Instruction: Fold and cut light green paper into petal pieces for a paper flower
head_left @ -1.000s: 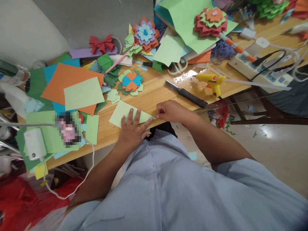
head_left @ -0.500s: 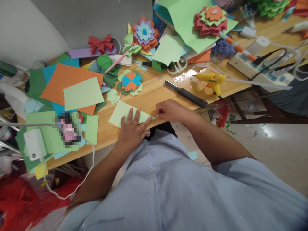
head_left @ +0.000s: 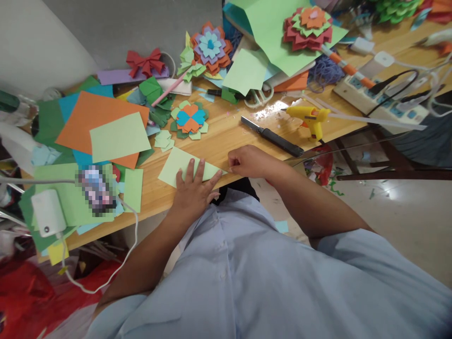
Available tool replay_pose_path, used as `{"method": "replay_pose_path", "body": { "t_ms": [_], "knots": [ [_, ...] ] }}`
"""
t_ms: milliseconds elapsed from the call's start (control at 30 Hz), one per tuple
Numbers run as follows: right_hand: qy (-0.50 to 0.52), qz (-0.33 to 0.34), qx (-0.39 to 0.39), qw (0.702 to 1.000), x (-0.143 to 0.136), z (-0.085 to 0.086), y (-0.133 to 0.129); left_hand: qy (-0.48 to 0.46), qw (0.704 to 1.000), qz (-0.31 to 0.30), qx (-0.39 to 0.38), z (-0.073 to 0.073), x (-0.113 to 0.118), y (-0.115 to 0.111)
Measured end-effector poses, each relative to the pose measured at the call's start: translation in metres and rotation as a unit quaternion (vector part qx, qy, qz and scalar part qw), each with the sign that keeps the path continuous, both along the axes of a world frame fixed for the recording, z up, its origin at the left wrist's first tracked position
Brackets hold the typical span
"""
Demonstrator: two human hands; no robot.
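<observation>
A folded piece of light green paper point(head_left: 171, 165) lies at the table's front edge, tapering to a point on its right. My left hand point(head_left: 192, 190) rests flat on it with fingers spread, pressing it to the wood. At the pointed tip, my right hand point(head_left: 243, 161) is closed, thumb and forefinger pinching the corner. A small stack of light green paper petals point(head_left: 164, 140) sits just behind the paper. Farther back is a layered paper flower point(head_left: 191, 119) in orange, blue and green. To the right lies a black-handled utility knife point(head_left: 273, 137).
A yellow glue gun point(head_left: 310, 117) and a power strip point(head_left: 381, 103) with cables stand at the right. Coloured sheets point(head_left: 106, 110), a blurred-out phone point(head_left: 96, 190) and a white power bank point(head_left: 48, 213) cover the left. White-handled scissors point(head_left: 259, 98) and finished flowers point(head_left: 211, 44) are at the back.
The view has shifted very slightly. Both hands keep their places on the paper.
</observation>
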State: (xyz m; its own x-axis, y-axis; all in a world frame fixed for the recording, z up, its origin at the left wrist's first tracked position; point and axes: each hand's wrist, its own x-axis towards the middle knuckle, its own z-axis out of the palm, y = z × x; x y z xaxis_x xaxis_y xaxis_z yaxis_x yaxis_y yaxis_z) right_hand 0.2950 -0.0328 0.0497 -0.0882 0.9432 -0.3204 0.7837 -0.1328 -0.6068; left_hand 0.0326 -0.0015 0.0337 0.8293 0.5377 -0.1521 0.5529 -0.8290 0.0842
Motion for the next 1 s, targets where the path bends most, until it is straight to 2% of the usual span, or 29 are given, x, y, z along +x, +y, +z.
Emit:
{"method": "replay_pose_path", "body": {
  "t_ms": [333,633,733,800,933,1000],
  "knots": [
    [-0.003,0.000,-0.006,1.000,-0.001,0.003,0.001,0.030,1.000,-0.003,0.002,0.006,0.005,-0.001],
    [0.010,-0.002,0.028,1.000,0.001,-0.004,-0.003,0.055,0.998,-0.005,0.004,0.009,0.008,-0.001],
    [0.035,0.006,0.083,0.996,0.003,-0.013,-0.011,0.055,0.998,-0.005,0.006,0.009,0.008,-0.001],
    [0.059,0.005,0.154,0.986,0.002,-0.021,-0.022,0.057,0.998,-0.003,0.007,0.009,0.009,-0.001],
    [0.063,0.003,0.328,0.943,-0.007,-0.045,-0.049,0.058,0.998,-0.004,0.009,0.009,0.008,0.000],
    [0.035,0.016,0.385,0.922,-0.012,-0.057,-0.060,0.053,0.998,-0.008,0.010,0.008,0.008,0.000]
  ]
}}
